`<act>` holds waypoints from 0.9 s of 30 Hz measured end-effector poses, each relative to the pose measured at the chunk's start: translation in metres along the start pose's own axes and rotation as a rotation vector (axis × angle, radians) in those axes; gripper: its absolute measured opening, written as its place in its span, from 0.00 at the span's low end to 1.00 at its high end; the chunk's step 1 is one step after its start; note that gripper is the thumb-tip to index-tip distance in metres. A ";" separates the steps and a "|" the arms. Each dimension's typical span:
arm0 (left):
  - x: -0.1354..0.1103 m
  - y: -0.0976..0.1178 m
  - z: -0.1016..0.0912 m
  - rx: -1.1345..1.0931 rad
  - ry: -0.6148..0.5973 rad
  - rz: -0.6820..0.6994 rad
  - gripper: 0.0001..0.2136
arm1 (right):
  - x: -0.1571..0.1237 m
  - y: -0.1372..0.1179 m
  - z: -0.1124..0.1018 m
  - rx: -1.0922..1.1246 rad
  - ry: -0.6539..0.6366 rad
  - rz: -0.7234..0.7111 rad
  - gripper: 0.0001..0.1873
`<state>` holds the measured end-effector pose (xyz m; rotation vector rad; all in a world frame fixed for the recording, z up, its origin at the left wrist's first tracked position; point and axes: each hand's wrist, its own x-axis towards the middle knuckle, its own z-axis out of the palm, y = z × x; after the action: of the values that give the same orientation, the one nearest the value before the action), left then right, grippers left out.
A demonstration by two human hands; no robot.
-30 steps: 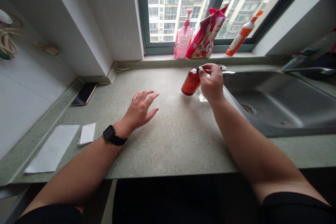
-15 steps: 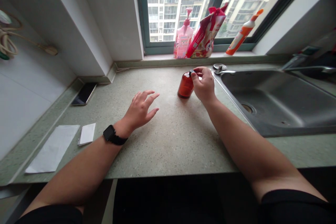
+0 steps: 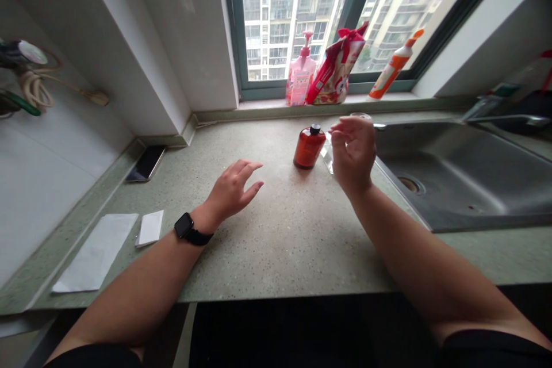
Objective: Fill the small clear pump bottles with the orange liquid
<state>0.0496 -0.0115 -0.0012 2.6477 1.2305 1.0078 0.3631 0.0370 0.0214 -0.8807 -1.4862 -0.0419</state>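
Observation:
An amber-red bottle (image 3: 309, 149) with a black cap stands upright on the speckled counter (image 3: 276, 241). My right hand (image 3: 354, 155) is just to its right, apart from it, with fingers loosely curled and nothing visible in them. Partly behind that hand lies something clear and shiny (image 3: 328, 152), its kind hard to make out. To the left of the bottle, my left hand (image 3: 235, 187) hovers low with thumb and fingers apart, holding nothing. A black watch (image 3: 184, 225) is on the left wrist.
Along the windowsill are a pink pump bottle (image 3: 301, 77), a red bag (image 3: 338, 72) and an orange-and-white squeeze bottle (image 3: 391, 72). A steel sink (image 3: 457, 167) lies to the right. At left are a phone (image 3: 146, 164), a white sheet (image 3: 97, 253) and a small folded white paper (image 3: 150, 227).
My right hand has let go of the bottle's cap and moved right, uncovering the clear thing beside it. The bottle stays standing. My left hand keeps nearly the same pose.

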 end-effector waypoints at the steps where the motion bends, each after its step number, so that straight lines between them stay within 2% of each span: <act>1: 0.000 0.001 0.000 -0.025 -0.002 -0.011 0.15 | -0.005 -0.009 -0.001 0.000 -0.025 -0.009 0.11; 3: 0.001 0.003 -0.003 -0.067 -0.020 -0.045 0.12 | -0.017 -0.024 -0.002 0.008 -0.154 -0.046 0.05; 6: 0.002 0.005 -0.008 -0.070 -0.050 -0.080 0.14 | -0.031 -0.035 0.001 0.072 -0.388 -0.121 0.08; 10: 0.003 0.006 -0.015 -0.029 -0.070 -0.087 0.22 | -0.042 -0.028 0.011 0.129 -0.698 -0.166 0.15; 15: 0.004 0.003 -0.014 -0.067 -0.144 -0.070 0.22 | -0.054 -0.020 0.021 0.051 -0.989 -0.160 0.21; 19: 0.003 0.001 -0.009 -0.083 -0.261 -0.028 0.23 | -0.059 -0.023 0.025 0.016 -1.113 -0.176 0.24; 23: 0.003 -0.001 -0.004 -0.088 -0.372 0.020 0.23 | -0.060 -0.025 0.026 -0.007 -1.146 -0.162 0.24; 27: 0.004 -0.004 -0.003 -0.095 -0.424 0.019 0.23 | -0.057 -0.024 0.025 -0.028 -1.182 -0.141 0.24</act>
<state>0.0472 -0.0071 0.0018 2.6132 1.0356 0.4531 0.3216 0.0063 -0.0200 -0.8426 -2.6424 0.4236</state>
